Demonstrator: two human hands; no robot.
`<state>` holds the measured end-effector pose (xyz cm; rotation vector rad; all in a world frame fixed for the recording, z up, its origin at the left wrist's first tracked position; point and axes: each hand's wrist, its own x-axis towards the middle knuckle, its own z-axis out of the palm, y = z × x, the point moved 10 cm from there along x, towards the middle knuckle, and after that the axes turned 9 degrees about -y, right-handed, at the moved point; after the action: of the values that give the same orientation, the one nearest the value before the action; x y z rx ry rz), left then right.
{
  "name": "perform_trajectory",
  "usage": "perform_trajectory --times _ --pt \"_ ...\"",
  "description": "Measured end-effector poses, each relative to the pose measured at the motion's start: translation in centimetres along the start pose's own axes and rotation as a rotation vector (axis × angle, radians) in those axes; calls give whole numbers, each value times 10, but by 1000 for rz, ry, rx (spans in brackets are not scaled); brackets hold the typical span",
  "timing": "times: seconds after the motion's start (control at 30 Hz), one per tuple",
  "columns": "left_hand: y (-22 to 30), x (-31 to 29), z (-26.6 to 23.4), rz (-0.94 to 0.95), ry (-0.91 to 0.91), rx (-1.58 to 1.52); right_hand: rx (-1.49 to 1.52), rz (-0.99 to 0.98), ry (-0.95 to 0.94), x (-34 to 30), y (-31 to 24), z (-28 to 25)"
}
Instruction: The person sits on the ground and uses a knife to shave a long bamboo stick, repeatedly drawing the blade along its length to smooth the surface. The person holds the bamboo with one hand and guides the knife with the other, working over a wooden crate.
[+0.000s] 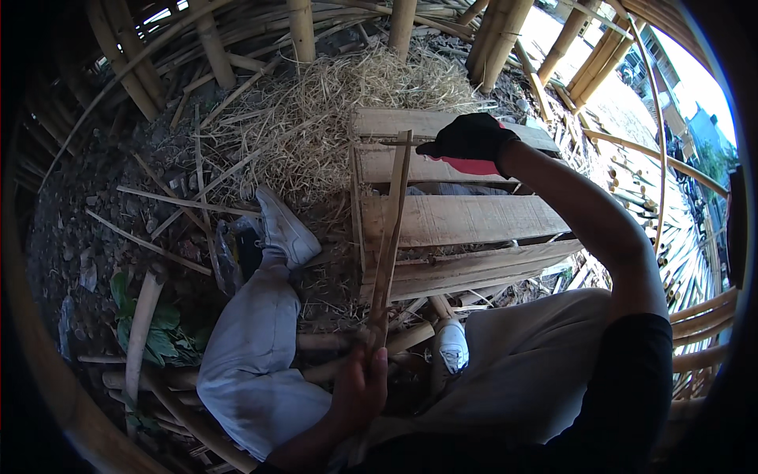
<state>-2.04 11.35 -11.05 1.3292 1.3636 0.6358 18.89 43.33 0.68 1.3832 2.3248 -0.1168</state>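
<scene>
A long split bamboo strip [390, 237] stands slanted in front of me, its top end near the wooden slats. My left hand [362, 391], bare, is closed around its lower part, close to my lap. My right hand [470, 144] wears a black and red glove and is closed on a knife, whose thin dark blade [401, 144] lies across the strip's top end. The glove hides the handle. Under the right forearm is a slatted wooden crate [466, 221], with gaps between its boards.
Shavings [332, 103] heap behind the crate. Bamboo posts [301, 31] stand at the back, and loose strips [150, 245] lie on the dark ground at left. A cut bamboo pole [142, 340] stands by green leaves [164, 322]. My shoes [286, 229] flank the crate's near left corner.
</scene>
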Motion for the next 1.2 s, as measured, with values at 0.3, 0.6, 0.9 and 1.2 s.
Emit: perform_trajectory --times 0.3,0.6,0.9,1.2 --pt "-6 -2 2 -13 -21 -31 67 107 -153 3 5 -5" --pt "-2 -3 0 31 -5 -38 -181 -82 -65 -6 -39 15" --pt "-1 -4 1 34 -4 -20 -167 30 91 2 -2 -20" --pt "-44 9 19 1 -59 -111 31 544 246 -8 166 -19"
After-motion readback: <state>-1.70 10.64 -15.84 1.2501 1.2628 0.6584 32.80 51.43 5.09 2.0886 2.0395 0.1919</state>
